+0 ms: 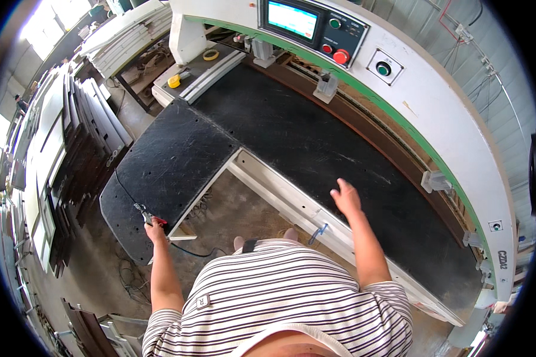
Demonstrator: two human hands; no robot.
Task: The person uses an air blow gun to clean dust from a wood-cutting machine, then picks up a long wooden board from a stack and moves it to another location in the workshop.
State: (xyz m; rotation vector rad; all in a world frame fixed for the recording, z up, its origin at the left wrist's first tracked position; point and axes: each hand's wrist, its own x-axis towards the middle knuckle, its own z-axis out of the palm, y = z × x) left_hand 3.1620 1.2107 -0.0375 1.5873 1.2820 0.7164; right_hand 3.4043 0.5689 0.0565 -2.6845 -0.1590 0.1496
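Note:
My left hand (155, 228) is closed around what looks like an air blow gun (146, 215) with a red part at its grip. From its metal end a thin dark line runs over the black side table (167, 154). A dark hose (190, 252) trails from below the hand toward my body. My right hand (345, 197) holds nothing; its fingers are apart, over the front edge of the long black machine table (315, 143). Whether it touches the surface I cannot tell.
A white machine beam (423, 89) with a screen (292, 19) and red button (340, 56) arches along the back. A yellow tape measure (174, 81) and tape roll (211, 55) lie far left. Stacked panels (59, 160) stand left. A blue item (318, 233) hangs on the white frame.

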